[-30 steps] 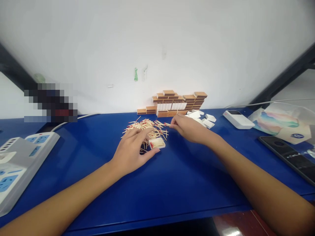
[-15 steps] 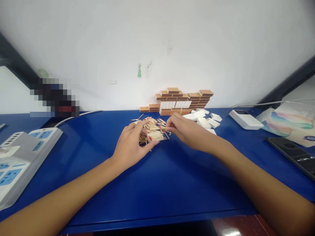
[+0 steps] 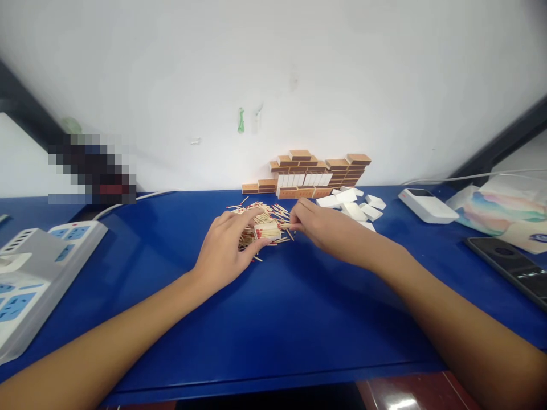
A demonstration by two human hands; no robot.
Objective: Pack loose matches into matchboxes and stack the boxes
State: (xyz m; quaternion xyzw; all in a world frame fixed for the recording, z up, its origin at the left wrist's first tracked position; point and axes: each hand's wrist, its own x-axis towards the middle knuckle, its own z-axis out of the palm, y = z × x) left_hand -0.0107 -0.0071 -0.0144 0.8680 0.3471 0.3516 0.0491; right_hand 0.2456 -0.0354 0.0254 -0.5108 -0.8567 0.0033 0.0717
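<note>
My left hand (image 3: 228, 239) is curled round a small white matchbox tray (image 3: 268, 231), thumb along its near side and fingers at its far side. Red-headed matches lie inside the tray. My right hand (image 3: 314, 225) is just right of the tray, its fingertips pinched on a few matches (image 3: 285, 226) that point left toward the tray. A loose heap of matches (image 3: 258, 212) spreads on the blue table behind and under the tray, partly hidden by my left hand.
Stacked brown matchboxes (image 3: 299, 165) stand against the wall, with white trays (image 3: 342, 199) scattered before them. A white device (image 3: 427, 206), a phone (image 3: 508, 267) and a plastic packet (image 3: 496, 208) lie right. A power strip (image 3: 51, 273) sits left on the blue table (image 3: 265, 330).
Matches now show between my right fingertips and the tray, where the fingers were a little apart from it. My left hand keeps its hold on the tray, which has shifted slightly.
</note>
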